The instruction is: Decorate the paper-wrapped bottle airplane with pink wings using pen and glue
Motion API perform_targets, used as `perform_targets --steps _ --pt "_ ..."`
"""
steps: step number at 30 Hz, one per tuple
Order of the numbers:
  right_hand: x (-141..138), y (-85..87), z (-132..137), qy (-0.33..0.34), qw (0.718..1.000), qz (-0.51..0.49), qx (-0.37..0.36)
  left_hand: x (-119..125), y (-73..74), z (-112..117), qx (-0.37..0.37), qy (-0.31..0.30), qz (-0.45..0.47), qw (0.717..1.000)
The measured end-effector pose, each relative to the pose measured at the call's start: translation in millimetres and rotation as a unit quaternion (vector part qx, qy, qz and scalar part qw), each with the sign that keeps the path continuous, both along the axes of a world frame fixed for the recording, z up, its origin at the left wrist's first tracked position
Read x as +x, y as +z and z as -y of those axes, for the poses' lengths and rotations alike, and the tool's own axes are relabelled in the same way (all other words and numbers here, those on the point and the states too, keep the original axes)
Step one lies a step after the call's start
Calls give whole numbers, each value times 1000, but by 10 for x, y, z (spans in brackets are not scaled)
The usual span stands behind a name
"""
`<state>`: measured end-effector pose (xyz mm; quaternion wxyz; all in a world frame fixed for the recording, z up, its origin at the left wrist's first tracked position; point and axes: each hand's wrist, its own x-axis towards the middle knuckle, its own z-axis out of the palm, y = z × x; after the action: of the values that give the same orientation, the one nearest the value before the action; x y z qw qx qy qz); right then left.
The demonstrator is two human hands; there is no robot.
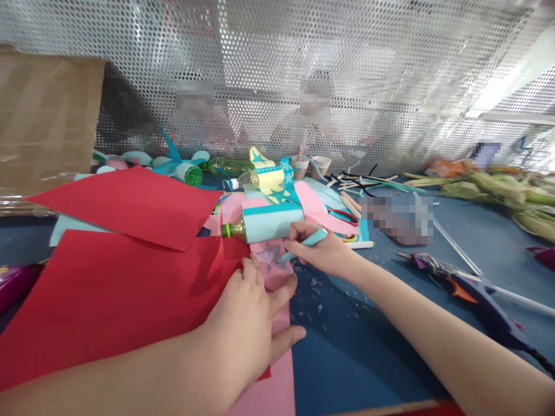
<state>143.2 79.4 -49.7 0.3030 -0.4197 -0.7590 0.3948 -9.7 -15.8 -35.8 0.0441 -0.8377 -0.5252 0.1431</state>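
Note:
My right hand (312, 245) grips a light blue pen (315, 236), its tip down at a star shape (271, 257) on a translucent piece lying over pink paper (280, 315). Fingers apart, my left hand (255, 306) presses down beside the star, across the edge of a red sheet (130, 283) and the pink paper. A second red sheet (139, 205) overlaps the first one. Just beyond my hands, a bottle wrapped in pale blue paper (273, 222) lies on its side, its green cap to the left.
A glue gun (472, 294) lies on the blue table at right, near corn husks (489, 188). Behind the papers are a yellow-and-blue decorated bottle (271, 178), small cups (319, 166) and red-handled scissors (347, 216). Cardboard (52, 115) stands at left before a perforated metal panel (269, 69).

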Motion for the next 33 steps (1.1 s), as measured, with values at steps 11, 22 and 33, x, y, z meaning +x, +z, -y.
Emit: perform_targets --steps 11,22,33 --pt "2 10 3 -3 1000 19 4 12 16 -29 -4 -2 -6 1000" --pt "3 14 6 -11 1000 14 2 -5 -9 -11 2 -2 22 1000" --pt "5 37 5 -13 1000 15 21 10 21 -15 -4 9 20 1000"
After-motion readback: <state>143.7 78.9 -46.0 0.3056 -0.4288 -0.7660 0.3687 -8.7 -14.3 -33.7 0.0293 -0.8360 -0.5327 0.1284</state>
